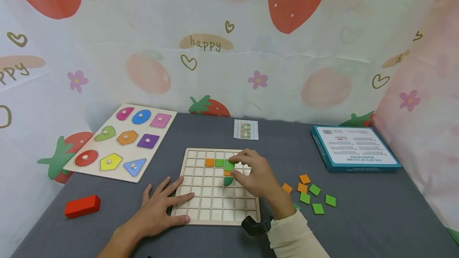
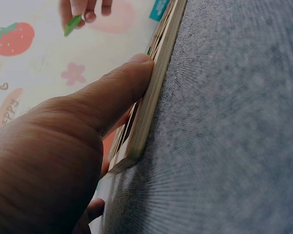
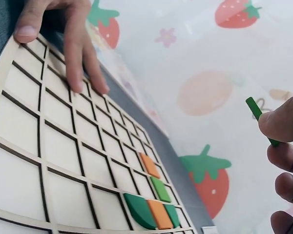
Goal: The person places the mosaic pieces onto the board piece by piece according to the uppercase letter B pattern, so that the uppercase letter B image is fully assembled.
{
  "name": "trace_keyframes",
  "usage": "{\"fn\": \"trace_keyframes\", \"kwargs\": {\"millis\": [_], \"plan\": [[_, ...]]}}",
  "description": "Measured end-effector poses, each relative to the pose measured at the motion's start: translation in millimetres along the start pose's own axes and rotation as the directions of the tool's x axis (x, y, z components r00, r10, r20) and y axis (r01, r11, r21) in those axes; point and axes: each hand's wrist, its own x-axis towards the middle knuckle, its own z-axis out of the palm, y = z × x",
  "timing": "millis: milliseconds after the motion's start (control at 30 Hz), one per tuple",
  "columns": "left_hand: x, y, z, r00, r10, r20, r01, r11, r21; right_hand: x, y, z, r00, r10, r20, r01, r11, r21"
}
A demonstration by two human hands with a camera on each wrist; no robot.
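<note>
A wooden grid board (image 1: 208, 203) lies on the table before me. My left hand (image 1: 160, 209) rests on its left side with fingers spread, the thumb at the near edge. Above the board, my right hand (image 1: 259, 176) pinches a green square tile (image 3: 254, 106) between thumb and forefinger; the right wrist view shows it lifted clear of the grid. Set in the grid are an orange tile (image 1: 209, 163), a green tile (image 1: 219, 163) and a dark green rounded piece (image 1: 228, 181). Another orange tile (image 3: 159, 214) and a second dark green piece (image 3: 172, 215) sit beside that rounded piece.
Loose green tiles (image 1: 318, 209) and orange tiles (image 1: 305, 178) lie right of the board. A small pattern card (image 1: 246, 129) lies behind it. A teal box (image 1: 358, 148) is at the right; a shape-knob puzzle (image 1: 118, 158) and a red block (image 1: 82, 206) are at the left.
</note>
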Motion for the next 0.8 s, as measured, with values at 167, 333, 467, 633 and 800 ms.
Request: {"fn": "trace_keyframes", "kwargs": {"millis": [167,333,467,633,800], "plan": [[0.0,1.1,-0.4,1.000,-0.013,0.004,0.013,1.000,0.001,1.8,5.2,11.6,1.000,0.026,0.017,-0.026,1.000,0.011],[0.5,0.4,0.4,1.000,-0.015,0.006,0.015,1.000,0.007,2.3,7.6,22.0,0.996,0.083,0.031,-0.084,0.996,0.040],[0.6,-0.3,1.2,1.000,-0.010,0.001,0.010,1.000,0.002,1.3,9.7,28.2,0.993,0.109,0.051,-0.111,0.993,0.044],[0.7,-0.7,1.5,1.000,-0.011,-0.003,0.011,1.000,0.007,0.6,15.1,35.5,0.990,0.119,0.077,-0.121,0.992,0.028],[0.9,-0.8,1.3,1.000,-0.014,0.000,0.014,1.000,0.017,-0.5,19.9,42.9,0.983,0.135,0.125,-0.128,0.990,-0.065]]}}
